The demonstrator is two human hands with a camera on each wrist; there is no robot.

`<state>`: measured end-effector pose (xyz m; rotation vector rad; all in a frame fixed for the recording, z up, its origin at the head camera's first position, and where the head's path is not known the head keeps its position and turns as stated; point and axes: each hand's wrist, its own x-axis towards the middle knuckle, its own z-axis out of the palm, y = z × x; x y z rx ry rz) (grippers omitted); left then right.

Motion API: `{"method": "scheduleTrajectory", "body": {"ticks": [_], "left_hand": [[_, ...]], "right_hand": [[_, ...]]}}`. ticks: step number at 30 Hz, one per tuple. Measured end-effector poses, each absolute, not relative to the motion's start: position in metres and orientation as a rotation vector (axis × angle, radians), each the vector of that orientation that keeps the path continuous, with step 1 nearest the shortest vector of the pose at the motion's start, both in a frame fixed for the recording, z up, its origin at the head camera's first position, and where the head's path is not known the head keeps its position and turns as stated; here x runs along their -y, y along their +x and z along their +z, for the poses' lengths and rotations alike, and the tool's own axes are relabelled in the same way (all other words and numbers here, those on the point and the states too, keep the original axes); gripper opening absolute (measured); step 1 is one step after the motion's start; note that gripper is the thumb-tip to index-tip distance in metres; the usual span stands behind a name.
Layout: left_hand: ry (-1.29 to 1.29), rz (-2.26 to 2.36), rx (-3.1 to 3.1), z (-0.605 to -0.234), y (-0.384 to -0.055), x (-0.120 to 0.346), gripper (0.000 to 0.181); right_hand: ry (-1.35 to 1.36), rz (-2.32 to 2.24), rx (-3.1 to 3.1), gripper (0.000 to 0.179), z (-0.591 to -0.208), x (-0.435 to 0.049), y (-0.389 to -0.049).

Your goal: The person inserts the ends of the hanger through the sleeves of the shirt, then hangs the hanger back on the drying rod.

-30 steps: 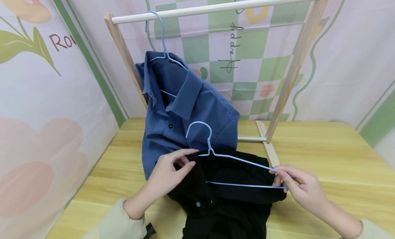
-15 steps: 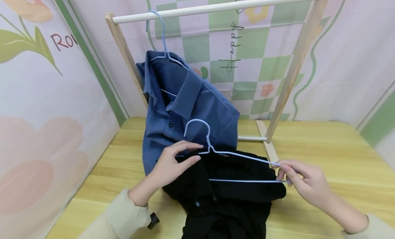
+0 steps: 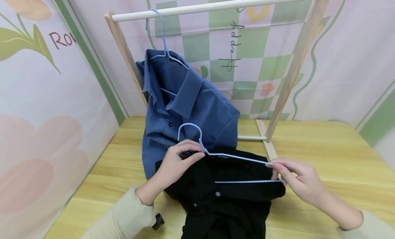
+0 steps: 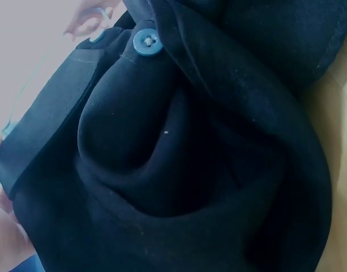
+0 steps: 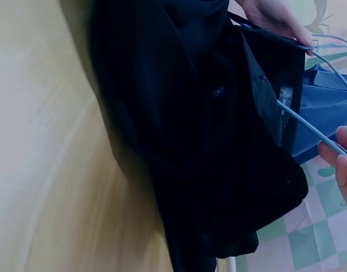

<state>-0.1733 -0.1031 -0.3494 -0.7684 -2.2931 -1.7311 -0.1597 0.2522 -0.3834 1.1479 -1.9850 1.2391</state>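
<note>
A light blue wire hanger (image 3: 240,158) lies partly inside the neck of a black buttoned shirt (image 3: 228,215). My left hand (image 3: 172,167) pinches the shirt's collar close to the hanger's neck, its fingertips against the wire. The hanger's left arm is hidden behind that hand and the cloth. With my right hand (image 3: 300,179) I grip the hanger's right end, where upper and lower wires come together. The left wrist view shows the black collar (image 4: 54,107) and a button (image 4: 148,42); in the right wrist view the lower wire (image 5: 309,124) enters the shirt opening.
A blue shirt (image 3: 210,108) hangs by another blue hanger (image 3: 163,33) from the rack's white rail (image 3: 216,6), left of its middle. The rack's wooden post (image 3: 293,71) stands at right on the wooden table (image 3: 324,146). Printed cloth (image 3: 348,60) covers the walls.
My left fingertips have moved right, from the shirt's left collar side to the hanger's neck. The hanger's hook has shifted slightly left. My right hand keeps its grip on the hanger's end.
</note>
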Motion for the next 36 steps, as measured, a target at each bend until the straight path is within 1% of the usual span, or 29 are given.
{"method": "scheduleTrajectory", "body": {"ticks": [4,9,10,13,17,19,21,24,25,28,30,32,36], "left_hand": [[-0.81,-1.667,2.29,-0.35,-0.172,0.1,0.006],[-0.862,-1.625,2.267,-0.35,-0.169,0.097,0.008],[-0.866,-1.622,2.259,-0.349,-0.169,0.096,0.007],[-0.869,-1.614,2.244,-0.348,-0.169,0.095,0.009],[-0.839,-1.629,2.23,-0.345,-0.169,0.094,0.011],[-0.818,-1.665,2.218,-0.345,-0.17,0.094,0.013],[-0.793,-1.692,2.219,-0.345,-0.171,0.095,0.019],[-0.781,-1.714,2.214,-0.345,-0.172,0.094,0.027],[-0.782,-1.708,2.217,-0.345,-0.172,0.094,0.025],[-0.788,-1.718,2.195,-0.344,-0.172,0.093,0.014],[-0.783,-1.725,2.19,-0.343,-0.172,0.092,0.011],[-0.768,-1.738,2.191,-0.341,-0.172,0.092,0.013],[-0.745,-1.725,2.208,-0.339,-0.172,0.091,0.014]], "right_hand": [[1.142,1.232,2.052,0.017,-0.381,-0.255,-0.16],[1.071,1.332,2.179,0.04,-0.376,-0.26,-0.158],[1.06,1.349,2.196,0.043,-0.374,-0.261,-0.158],[1.083,1.419,2.194,0.044,-0.372,-0.265,-0.158],[1.166,1.637,2.102,0.044,-0.372,-0.272,-0.161],[1.141,1.743,2.072,0.048,-0.372,-0.277,-0.161],[1.053,1.824,2.097,0.05,-0.371,-0.283,-0.162],[0.822,1.769,2.31,0.043,-0.372,-0.292,-0.163],[0.768,1.72,2.4,0.039,-0.373,-0.294,-0.163],[0.643,1.457,2.717,0.024,-0.375,-0.298,-0.16],[0.65,1.303,2.864,0.021,-0.376,-0.297,-0.157],[0.68,1.165,2.973,0.018,-0.377,-0.295,-0.155],[0.836,1.027,3.022,0.008,-0.381,-0.291,-0.153]]}}
